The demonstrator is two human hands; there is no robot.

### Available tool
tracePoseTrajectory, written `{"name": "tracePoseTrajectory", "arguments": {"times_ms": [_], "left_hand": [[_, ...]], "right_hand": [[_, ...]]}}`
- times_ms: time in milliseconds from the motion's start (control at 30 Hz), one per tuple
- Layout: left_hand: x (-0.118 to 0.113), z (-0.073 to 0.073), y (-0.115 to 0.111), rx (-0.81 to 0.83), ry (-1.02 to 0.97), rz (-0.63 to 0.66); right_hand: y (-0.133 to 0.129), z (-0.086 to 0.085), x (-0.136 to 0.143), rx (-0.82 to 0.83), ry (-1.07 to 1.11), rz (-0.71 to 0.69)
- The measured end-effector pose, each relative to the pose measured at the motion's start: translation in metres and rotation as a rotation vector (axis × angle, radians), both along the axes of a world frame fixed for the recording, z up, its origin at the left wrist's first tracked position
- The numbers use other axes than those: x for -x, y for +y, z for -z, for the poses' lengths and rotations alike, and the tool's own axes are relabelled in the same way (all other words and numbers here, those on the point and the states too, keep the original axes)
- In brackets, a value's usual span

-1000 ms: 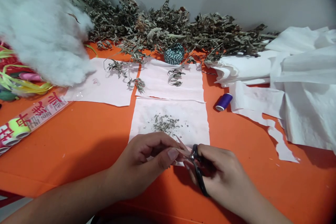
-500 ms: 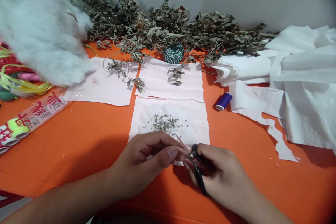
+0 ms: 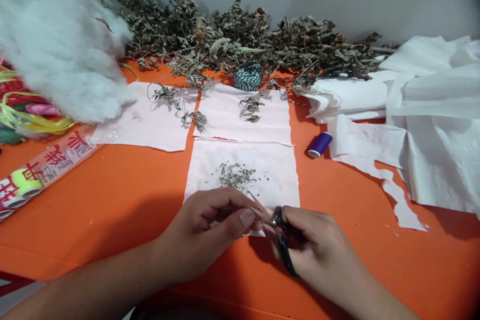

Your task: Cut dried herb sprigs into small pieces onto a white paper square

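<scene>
My right hand (image 3: 315,245) is closed round the black handles of a small pair of scissors (image 3: 286,255), blades partly apart and pointing up and left. The blades reach the fingertips of my left hand (image 3: 215,230), which is closed in a pinch; what it holds is hidden or too small to make out. Both hands hover over the near edge of a white cloth square (image 3: 202,165). Chopped dried leaf bits (image 3: 236,176) lie in a small heap on that cloth, just beyond my left fingers.
Dried leafy stalks (image 3: 232,35) line the wall, with a ball of dark-and-white twine (image 3: 248,76) before them. White fluffy stuffing (image 3: 63,45) and packaged thread spools (image 3: 28,185) are at left. A purple thread spool (image 3: 319,145) and crumpled white cloth (image 3: 438,150) lie at right on the orange table (image 3: 356,195).
Both hands stay in nearly the same place. The scissor blades look slightly closer together, and the lower handle has risen a little.
</scene>
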State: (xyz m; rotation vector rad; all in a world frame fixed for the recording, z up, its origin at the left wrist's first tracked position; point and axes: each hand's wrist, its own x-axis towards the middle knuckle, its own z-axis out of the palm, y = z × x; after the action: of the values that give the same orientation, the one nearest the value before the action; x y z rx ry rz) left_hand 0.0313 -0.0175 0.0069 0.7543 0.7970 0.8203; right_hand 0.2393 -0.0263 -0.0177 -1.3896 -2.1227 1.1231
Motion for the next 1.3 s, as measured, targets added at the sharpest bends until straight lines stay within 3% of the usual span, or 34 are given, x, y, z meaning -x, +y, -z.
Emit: {"name": "tracePoseTrajectory", "arguments": {"times_ms": [1300], "left_hand": [[0.0006, -0.0008, 0.0, -0.022, 0.053, -0.003]], "right_hand": [[0.0004, -0.0015, 0.0002, -0.008, 0.008, 0.029]]}}
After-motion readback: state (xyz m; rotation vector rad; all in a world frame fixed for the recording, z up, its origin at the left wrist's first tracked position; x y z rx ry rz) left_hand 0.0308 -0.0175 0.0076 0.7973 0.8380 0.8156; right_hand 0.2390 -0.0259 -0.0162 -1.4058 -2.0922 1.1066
